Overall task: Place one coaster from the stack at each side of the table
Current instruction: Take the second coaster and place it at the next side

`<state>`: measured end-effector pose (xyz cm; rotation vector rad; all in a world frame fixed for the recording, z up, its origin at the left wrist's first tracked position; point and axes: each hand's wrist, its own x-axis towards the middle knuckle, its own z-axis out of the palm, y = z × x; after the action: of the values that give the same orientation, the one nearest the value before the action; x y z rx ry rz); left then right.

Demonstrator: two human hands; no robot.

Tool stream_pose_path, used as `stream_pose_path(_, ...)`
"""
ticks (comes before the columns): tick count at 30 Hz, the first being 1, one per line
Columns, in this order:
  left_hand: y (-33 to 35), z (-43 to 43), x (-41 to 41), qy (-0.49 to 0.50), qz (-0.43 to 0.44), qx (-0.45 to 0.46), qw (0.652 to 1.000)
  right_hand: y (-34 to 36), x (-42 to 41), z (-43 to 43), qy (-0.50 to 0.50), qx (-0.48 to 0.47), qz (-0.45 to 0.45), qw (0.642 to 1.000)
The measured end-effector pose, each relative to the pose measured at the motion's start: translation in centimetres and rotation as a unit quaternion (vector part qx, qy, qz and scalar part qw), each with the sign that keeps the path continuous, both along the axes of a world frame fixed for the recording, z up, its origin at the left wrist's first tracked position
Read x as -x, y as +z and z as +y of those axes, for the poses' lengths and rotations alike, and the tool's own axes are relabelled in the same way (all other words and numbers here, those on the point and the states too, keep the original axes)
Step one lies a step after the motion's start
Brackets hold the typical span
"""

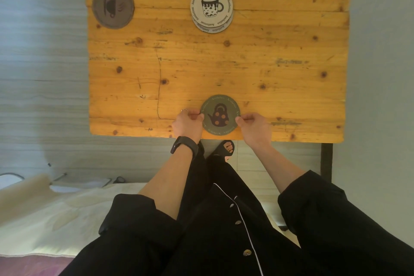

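Note:
A green round coaster with a teapot picture [220, 115] lies flat on the wooden table [280, 56] close to its near edge. My left hand [187, 123] pinches its left rim and my right hand [255, 126] pinches its right rim. Farther back, near the middle, sits a small stack of coasters [211, 8]; the top one is cream with a mug drawing. A dark grey coaster with a steaming cup [113, 7] lies by the table's left edge.
The table's right half holds nothing. A black table leg [326, 159] stands below the near right corner. My foot in a black sandal [227, 149] shows under the near edge. A pale bedsheet [56, 215] spreads at lower left.

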<state>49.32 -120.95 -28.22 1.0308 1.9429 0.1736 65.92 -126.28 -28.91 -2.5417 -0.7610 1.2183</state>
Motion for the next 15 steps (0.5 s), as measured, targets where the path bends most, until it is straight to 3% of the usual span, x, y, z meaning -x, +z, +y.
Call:
stream_pose_path(3,0.0,-0.4,0.2,-0.026,0.006,-0.034,0.999,0.1,0.0,0.0,0.022,-0.007,-0.018,1.000)
stream_pose_path(8,-0.8,-1.1,1.0,-0.200,0.037,-0.106,0.973,0.4,0.3,-0.4,0.131,-0.040,-0.079,0.987)
stream_pose_path(12,-0.2,-0.4,2.0,-0.320,0.065,-0.091,0.941,0.8,0.2,0.0,0.195,-0.012,-0.083,0.977)
stream_pose_path(15,0.5,0.2,2.2,-0.354,0.042,-0.044,0.933,1.5,-0.1,1.0,0.222,0.030,-0.063,0.973)
